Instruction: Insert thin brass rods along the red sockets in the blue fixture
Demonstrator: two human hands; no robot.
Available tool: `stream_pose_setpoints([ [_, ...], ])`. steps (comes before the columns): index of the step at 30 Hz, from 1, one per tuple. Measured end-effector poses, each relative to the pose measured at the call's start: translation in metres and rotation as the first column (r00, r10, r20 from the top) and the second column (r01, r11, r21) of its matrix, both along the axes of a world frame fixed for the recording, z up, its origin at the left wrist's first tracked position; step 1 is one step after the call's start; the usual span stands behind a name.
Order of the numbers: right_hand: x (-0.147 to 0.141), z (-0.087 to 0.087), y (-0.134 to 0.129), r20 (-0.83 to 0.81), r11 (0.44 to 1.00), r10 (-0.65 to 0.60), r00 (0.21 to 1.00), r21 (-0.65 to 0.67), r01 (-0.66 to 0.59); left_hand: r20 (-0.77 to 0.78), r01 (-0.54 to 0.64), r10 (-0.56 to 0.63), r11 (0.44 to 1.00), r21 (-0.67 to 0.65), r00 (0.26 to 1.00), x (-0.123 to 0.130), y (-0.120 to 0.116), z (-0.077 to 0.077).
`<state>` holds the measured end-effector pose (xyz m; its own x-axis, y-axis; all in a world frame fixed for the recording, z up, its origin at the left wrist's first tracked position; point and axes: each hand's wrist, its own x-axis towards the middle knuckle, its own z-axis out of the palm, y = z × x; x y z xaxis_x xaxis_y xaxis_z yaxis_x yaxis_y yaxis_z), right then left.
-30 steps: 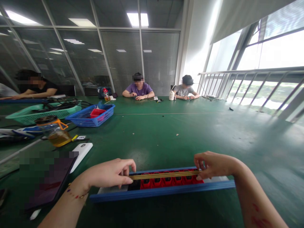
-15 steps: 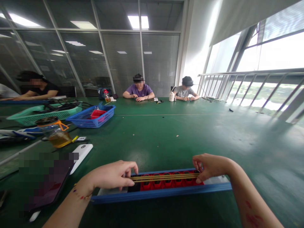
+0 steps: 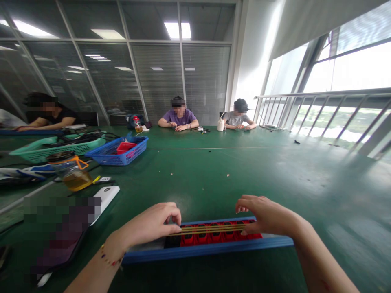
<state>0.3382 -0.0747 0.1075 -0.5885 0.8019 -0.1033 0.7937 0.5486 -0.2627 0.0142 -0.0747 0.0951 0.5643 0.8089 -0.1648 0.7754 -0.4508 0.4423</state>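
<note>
Sticks [image 3: 210, 229] lie over the blue tray [image 3: 210, 250] on the desk [image 3: 195, 171], well short of its far edge, between both hands: rightward from the left hand [image 3: 159, 219], leftward from the right hand [image 3: 262, 211], neither clearly nearer. Left's thumb and fingers bend at one end, can't tell if gripping; right's fingers are spread, thumb at the other end, not clenched. Long axis runs side to side, roughly along the desk's far edge, right end angled slightly toward it.
</note>
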Motion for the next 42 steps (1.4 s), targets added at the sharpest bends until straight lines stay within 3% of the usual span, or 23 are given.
stream_pose_setpoints([
  [5,-0.028,0.001,-0.009,0.014,0.991,0.130,0.991,0.019,-0.130,0.012,0.020,-0.020,1.000,-0.004,1.000,0.002,-0.001,-0.005],
  [18,-0.037,-0.009,-0.008,0.056,0.992,0.109,0.992,0.056,-0.112,0.029,0.048,-0.047,0.997,-0.062,0.998,0.000,0.005,-0.010],
  [31,-0.035,-0.008,-0.011,0.054,0.988,0.109,0.993,0.102,-0.114,0.021,-0.056,0.055,0.998,0.030,0.998,0.006,-0.005,0.007],
  [42,-0.031,-0.001,-0.017,0.030,0.986,0.073,0.997,0.145,-0.077,0.078,-0.064,0.050,0.980,0.190,0.996,0.008,-0.006,0.010],
])
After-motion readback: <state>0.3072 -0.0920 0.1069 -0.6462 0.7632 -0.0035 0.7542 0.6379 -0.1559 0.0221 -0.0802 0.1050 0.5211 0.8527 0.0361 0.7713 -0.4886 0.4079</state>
